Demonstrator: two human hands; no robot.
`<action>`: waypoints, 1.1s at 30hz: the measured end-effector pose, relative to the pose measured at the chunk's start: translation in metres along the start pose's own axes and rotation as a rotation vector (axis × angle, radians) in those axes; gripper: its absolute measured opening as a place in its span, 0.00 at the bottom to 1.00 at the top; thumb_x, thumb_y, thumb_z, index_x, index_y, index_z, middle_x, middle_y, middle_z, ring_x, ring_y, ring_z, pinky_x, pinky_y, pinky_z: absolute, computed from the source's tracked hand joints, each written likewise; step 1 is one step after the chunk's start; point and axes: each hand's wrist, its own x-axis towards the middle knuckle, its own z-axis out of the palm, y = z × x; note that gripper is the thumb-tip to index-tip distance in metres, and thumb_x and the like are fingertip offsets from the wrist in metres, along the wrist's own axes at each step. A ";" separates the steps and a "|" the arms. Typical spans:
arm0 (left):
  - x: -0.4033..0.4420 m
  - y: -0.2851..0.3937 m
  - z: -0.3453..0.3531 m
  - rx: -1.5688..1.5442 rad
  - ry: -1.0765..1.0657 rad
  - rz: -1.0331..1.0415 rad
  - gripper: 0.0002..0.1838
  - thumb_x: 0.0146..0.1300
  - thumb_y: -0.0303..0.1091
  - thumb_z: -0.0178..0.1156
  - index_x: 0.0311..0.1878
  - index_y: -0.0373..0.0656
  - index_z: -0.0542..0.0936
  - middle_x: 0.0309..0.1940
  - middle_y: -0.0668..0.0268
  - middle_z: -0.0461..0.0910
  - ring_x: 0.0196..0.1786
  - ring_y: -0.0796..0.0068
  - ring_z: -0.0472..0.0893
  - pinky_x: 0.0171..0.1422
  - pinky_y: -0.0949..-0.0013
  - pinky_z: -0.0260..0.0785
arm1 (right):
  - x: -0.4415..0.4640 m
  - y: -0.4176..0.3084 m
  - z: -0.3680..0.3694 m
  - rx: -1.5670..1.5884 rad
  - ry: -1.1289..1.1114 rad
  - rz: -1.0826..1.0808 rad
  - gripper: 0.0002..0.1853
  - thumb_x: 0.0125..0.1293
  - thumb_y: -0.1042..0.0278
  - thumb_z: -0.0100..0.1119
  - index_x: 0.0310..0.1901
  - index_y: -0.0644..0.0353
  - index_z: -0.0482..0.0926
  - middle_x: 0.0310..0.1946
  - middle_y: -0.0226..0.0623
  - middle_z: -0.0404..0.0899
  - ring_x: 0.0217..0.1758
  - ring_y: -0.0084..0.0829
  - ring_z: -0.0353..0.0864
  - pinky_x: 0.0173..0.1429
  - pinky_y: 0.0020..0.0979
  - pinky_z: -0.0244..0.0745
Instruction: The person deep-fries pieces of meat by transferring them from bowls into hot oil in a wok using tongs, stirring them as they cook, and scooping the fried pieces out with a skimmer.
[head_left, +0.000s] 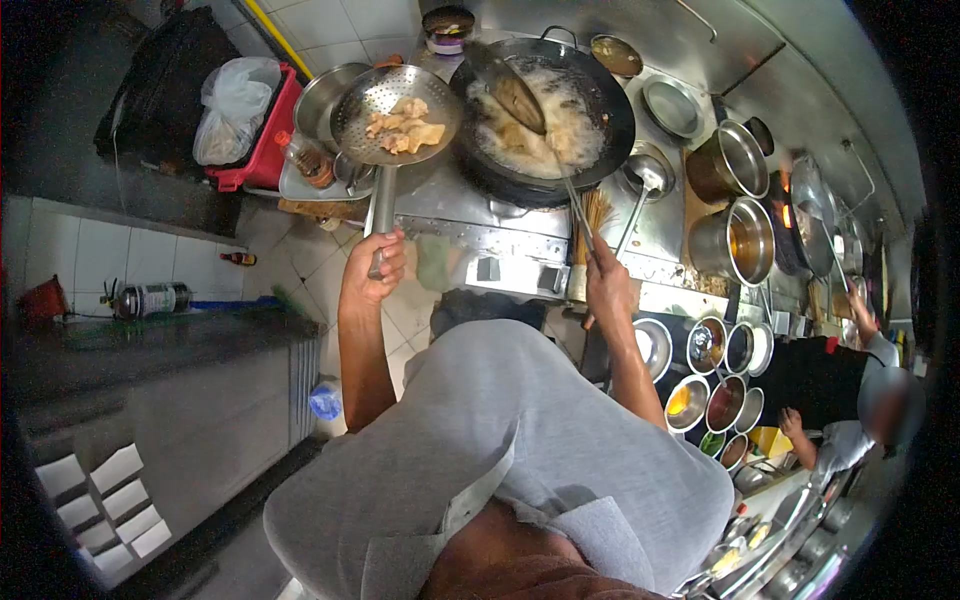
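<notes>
My left hand (374,265) is closed around the handle of a perforated metal strainer (360,100), held level left of the wok. Several golden-brown fried pieces (405,128) lie in the strainer. My right hand (610,285) grips the long handle of a wok spatula (515,102); its dark, broad head is over the wok. Inside the black wok (618,120), pale oil (535,85) bubbles and foams around more pieces, whose shapes are hard to make out.
A metal ladle (640,205) rests right of the wok, near a bamboo brush (592,215) and steel pots (700,245). Bowls of sauces (725,405) stand at lower right, beside another person (845,375). Leftward are a bottle (308,165) and a red crate (282,110).
</notes>
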 end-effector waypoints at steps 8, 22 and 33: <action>-0.003 0.000 -0.006 0.033 -0.041 -0.001 0.06 0.65 0.29 0.55 0.42 0.39 0.77 0.20 0.73 0.69 0.14 0.81 0.66 0.13 0.74 0.56 | 0.006 -0.019 -0.007 0.071 0.078 -0.006 0.21 0.70 0.72 0.51 0.64 0.61 0.73 0.43 0.62 0.82 0.44 0.51 0.85 0.48 0.36 0.76; -0.021 -0.004 0.004 0.032 -0.118 -0.013 0.06 0.66 0.29 0.55 0.43 0.40 0.78 0.19 0.72 0.69 0.14 0.80 0.66 0.13 0.74 0.57 | 0.030 0.044 0.058 -0.541 0.064 -0.137 0.32 0.65 0.75 0.51 0.72 0.51 0.62 0.44 0.66 0.76 0.35 0.60 0.82 0.37 0.52 0.79; -0.027 0.040 -0.038 0.215 -0.271 -0.271 0.09 0.66 0.28 0.53 0.47 0.40 0.77 0.20 0.70 0.68 0.12 0.79 0.65 0.13 0.72 0.58 | -0.146 -0.054 0.087 -0.166 0.333 0.039 0.28 0.66 0.72 0.60 0.67 0.66 0.66 0.55 0.57 0.73 0.55 0.55 0.75 0.61 0.46 0.73</action>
